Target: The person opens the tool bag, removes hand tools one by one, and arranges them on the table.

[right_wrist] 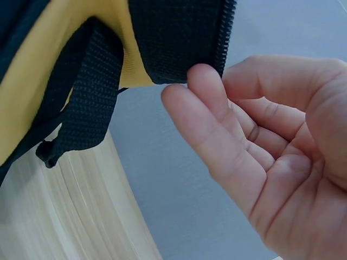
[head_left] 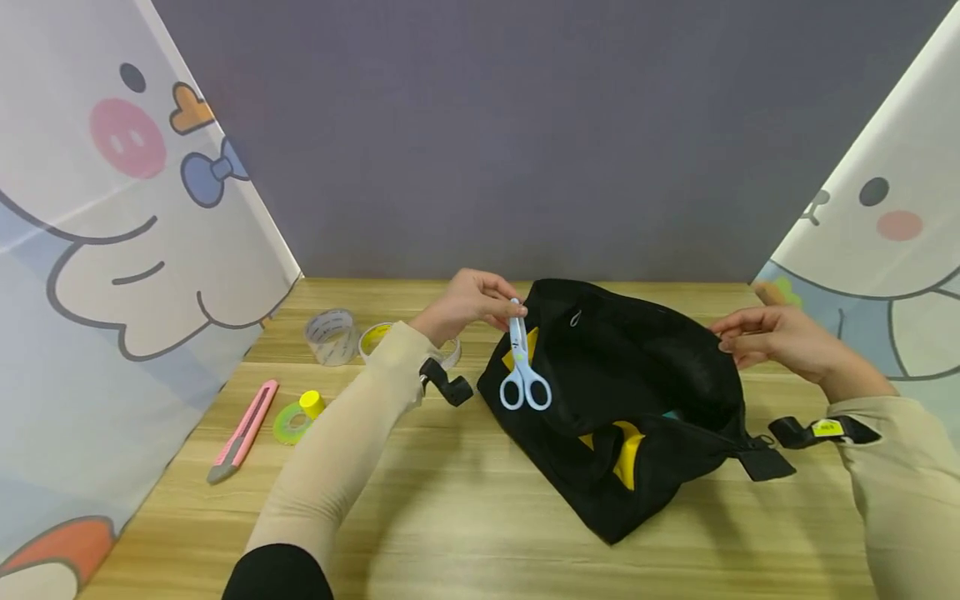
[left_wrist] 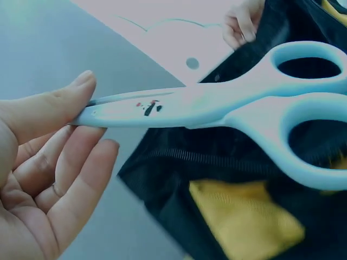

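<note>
My left hand (head_left: 478, 300) pinches a pair of light blue scissors (head_left: 519, 343) by the blade end, with thumb on one side and fingers on the other. The two handle loops hang down in front of a black bag (head_left: 555, 454) with yellow patches. Seen from the left wrist, the scissors (left_wrist: 206, 105) have a small printed figure on their pale cover. My right hand (head_left: 780, 340) pinches the bag's far right rim, where a black zipper (right_wrist: 226, 40) runs along the edge. The bag's mouth gapes upward, and a bit of teal (head_left: 670, 415) shows inside.
At left on the wooden table (head_left: 450, 533) lie a pink utility knife (head_left: 246, 429), a green tape roll (head_left: 289, 423), a yellow-capped item (head_left: 312, 404) and a clear tape roll (head_left: 332, 337). My left forearm partly covers further rolls (head_left: 375, 336). A grey panel (head_left: 480, 142) stands behind.
</note>
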The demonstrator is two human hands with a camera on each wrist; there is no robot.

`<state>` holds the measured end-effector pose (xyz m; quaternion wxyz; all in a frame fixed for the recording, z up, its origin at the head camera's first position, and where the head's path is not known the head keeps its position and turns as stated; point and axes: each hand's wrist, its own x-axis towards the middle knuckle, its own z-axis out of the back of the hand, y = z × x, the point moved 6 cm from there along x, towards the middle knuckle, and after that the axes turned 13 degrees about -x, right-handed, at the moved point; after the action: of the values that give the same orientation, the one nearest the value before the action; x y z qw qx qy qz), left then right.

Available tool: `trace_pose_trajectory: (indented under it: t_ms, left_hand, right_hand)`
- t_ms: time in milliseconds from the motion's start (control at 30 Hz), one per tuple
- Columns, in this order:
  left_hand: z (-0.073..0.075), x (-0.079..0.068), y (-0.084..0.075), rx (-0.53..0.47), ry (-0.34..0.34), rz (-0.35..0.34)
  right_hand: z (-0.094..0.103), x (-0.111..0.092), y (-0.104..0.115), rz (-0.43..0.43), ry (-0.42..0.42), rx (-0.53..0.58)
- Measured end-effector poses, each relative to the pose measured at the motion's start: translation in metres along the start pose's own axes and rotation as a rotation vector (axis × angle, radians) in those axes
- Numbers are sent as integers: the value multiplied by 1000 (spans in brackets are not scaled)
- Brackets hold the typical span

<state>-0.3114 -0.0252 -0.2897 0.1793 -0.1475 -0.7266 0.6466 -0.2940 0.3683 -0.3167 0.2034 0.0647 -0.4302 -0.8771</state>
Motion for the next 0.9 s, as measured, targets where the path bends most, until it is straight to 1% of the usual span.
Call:
trace_pose_trajectory:
  t_ms: [267, 367, 567, 733, 833, 900]
  left_hand:
    - [39, -33, 5, 189, -4, 144]
    - [51, -44, 9, 262, 15, 188]
    - [71, -66, 20, 384, 68, 300]
    - [87, -75, 26, 463, 121, 381]
    - [99, -77, 31, 506, 130, 443]
    - [107, -79, 33, 527, 117, 482]
  right_hand:
    - [-1, 1, 3, 12, 1, 12]
    - [-2, 1, 4, 12, 6, 20]
    - [-8, 1, 1, 0, 13, 6]
    - [-6, 0, 1, 4, -2, -9]
    - [-3, 0, 2, 0, -8, -18]
    - [-3, 0, 2, -3, -7, -23]
